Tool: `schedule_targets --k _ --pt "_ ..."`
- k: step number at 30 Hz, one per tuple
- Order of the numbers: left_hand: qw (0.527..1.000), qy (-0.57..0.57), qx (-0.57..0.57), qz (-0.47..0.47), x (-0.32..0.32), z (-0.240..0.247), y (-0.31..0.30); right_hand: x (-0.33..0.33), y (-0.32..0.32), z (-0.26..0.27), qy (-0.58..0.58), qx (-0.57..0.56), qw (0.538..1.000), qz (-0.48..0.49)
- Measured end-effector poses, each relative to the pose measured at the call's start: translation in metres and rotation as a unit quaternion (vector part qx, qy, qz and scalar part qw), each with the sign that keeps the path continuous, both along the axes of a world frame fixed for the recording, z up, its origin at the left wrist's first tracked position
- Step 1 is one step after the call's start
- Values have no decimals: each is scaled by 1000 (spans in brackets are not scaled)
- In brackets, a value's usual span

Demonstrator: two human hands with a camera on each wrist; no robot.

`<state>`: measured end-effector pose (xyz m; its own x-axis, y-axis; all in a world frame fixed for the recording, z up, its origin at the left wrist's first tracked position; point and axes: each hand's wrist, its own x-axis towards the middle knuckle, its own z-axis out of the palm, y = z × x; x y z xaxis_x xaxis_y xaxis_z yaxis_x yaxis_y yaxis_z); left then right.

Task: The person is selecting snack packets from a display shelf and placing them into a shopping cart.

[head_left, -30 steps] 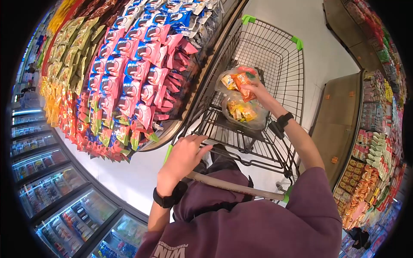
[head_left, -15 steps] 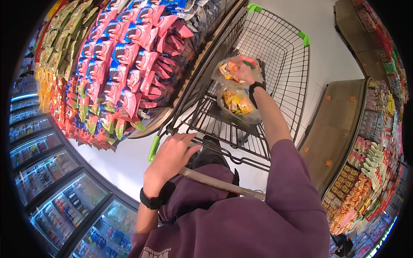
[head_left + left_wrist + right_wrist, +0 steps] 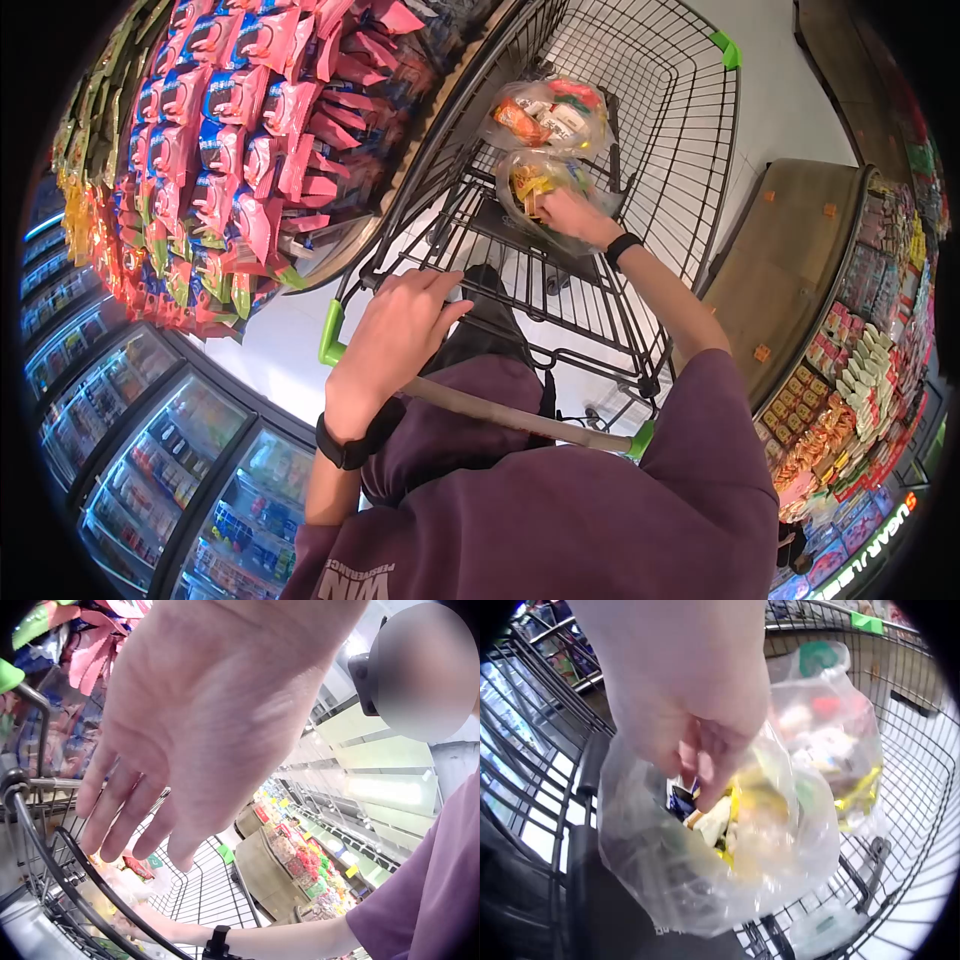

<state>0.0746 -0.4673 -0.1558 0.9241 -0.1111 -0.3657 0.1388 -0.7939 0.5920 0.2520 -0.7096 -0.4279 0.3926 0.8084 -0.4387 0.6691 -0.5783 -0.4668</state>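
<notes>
My right hand (image 3: 572,215) reaches down into the mouth of the nearer clear plastic bag (image 3: 652,855), its fingertips among small wrapped snack packets (image 3: 709,821), some yellow, white and dark blue. I cannot tell whether the fingers pinch one of them. Beyond it in the shopping cart, a second clear bag (image 3: 548,118) bulges with orange, white and red packets. Over the near left corner of the cart, by its handle bar (image 3: 500,408), my left hand (image 3: 385,335) hovers with loose, extended fingers; the left wrist view shows its bare palm (image 3: 202,712) holding nothing.
Left of the cart stands a tall display of pink and blue snack packs (image 3: 235,130). Glass-doored coolers (image 3: 165,460) line the lower left. A wooden shelf unit (image 3: 790,270) with packaged goods stands to the right. Wire cart walls (image 3: 690,170) surround both bags.
My right hand held an orange packet over the farther bag, set it down there, then moved to the nearer bag. The left hand stays by the handle; the view has shifted slightly.
</notes>
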Motion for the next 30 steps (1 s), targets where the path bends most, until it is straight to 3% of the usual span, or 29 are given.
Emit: schedule_targets --k 2,6,9,12,15,16,19,22,26,30 --pt "1000 2 -2 -8 -1 -2 -2 4 -28 -52 -51 -54 996 -50" --pt "1000 19 14 -14 -2 1 -3 8 -40 -67 -90 -84 963 -241" --pt "1000 12 22 -14 -4 2 -6 -1 -26 -42 -115 -67 960 -247" --pt "1000 -1 23 -9 -7 1 -7 -4 -11 -71 -120 -14 979 -166" --pt "1000 -2 30 -8 -10 1 -7 -12 17 -42 -32 -94 975 -200" --pt "1000 -1 27 -5 -11 2 -8 -15 25 -59 -37 -92 961 -258" --pt "1000 -3 25 2 -13 4 -9 -20 37 -69 -40 -67 947 -312" --pt "1000 -19 24 3 -15 4 -9 -29 48 -74 -63 -124 911 -389" --pt "999 -32 20 13 -22 5 -5 -26 44 -70 -79 -128 932 -331" --pt "999 -49 7 13 -25 11 2 -15 40 -19 -13 -137 945 -297"
